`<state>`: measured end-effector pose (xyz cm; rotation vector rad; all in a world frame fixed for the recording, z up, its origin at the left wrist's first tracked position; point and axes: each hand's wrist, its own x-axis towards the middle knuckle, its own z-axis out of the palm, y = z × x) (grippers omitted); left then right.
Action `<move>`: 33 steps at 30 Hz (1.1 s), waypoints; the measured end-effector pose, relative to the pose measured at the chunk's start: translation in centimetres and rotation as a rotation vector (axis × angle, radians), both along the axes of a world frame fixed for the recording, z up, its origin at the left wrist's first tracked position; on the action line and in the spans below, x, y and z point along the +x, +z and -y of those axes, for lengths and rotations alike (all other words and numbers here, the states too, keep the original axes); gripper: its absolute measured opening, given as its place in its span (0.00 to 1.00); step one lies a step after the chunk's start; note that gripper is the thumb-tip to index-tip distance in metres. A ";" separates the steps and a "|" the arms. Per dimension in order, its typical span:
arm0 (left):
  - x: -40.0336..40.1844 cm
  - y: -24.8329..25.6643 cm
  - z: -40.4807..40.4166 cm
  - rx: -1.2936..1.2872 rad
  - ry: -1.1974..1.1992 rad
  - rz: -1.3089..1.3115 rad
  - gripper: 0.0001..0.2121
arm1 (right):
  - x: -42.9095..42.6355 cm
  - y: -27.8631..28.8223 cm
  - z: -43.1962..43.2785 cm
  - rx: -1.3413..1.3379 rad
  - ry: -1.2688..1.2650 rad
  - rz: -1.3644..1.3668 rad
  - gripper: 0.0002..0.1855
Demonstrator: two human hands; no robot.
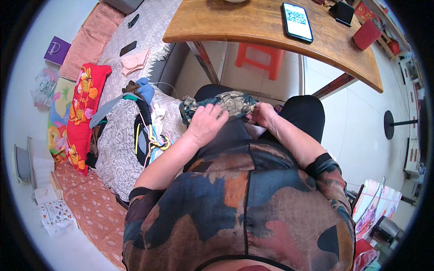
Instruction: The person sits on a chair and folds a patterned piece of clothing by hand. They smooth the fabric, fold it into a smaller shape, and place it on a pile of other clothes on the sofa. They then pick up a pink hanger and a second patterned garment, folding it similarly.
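Observation:
Across my lap lies a bunched, patterned cloth [234, 103] in dark green and beige, gathered at its ends. My left hand [207, 122] lies over its left part, fingers bent onto the fabric. At the right end, my right hand [263, 114] pinches the edge between thumb and fingers. My dark-trousered knees are on both sides, below the cloth. To my left is a pile of clothes, with a grey-and-white patterned garment [117, 132] on top. Several hangers [157, 140] lie among dark and white pieces beside it.
A wooden table [217, 28] stands ahead, bearing a lit phone [297, 22] and a red cylinder [368, 34]. An orange plastic stool [261, 56] is under it. A red floral pillow [84, 115], pink cloth [135, 62] and dark phone [128, 48] lie on the sofa.

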<state>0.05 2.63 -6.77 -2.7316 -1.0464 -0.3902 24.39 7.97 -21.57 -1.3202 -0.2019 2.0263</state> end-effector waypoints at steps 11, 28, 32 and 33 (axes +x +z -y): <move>-3.1 2.0 1.2 -0.105 0.306 0.013 0.19 | 0.1 6.3 1.0 -0.089 0.368 -0.283 0.39; -5.6 -1.9 2.4 -0.147 0.284 0.184 0.21 | -2.3 3.7 -2.3 0.289 0.188 0.224 0.14; -5.7 -1.3 2.6 -0.284 0.282 0.344 0.25 | -2.2 0.0 -2.0 0.182 0.226 0.294 0.19; -5.7 -0.8 2.4 -0.305 0.271 0.392 0.25 | -2.0 -0.5 -2.2 0.145 0.287 0.339 0.24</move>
